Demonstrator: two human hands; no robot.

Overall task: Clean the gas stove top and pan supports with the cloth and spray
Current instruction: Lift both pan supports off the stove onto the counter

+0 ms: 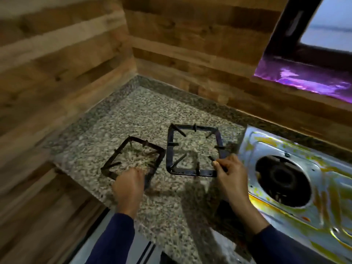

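Two hands grip at once: the left hand [129,184] curls its fingers [140,171] round the near rail of a rusty brown square metal pan support [146,143]. The right hand [231,176] pinches the near right corner of a dark square metal pan support [168,151]. Both supports lie flat, side by side, on the speckled granite table [144,115]. Just beside them on the right is the yellow-stained steel gas stove top [323,187], its burner well uncovered.

Speckled counter [133,111] — on it lie the rusty left support [146,142] and, just beside it, the darker right support [168,149]; the stove [323,187] sits at its right.
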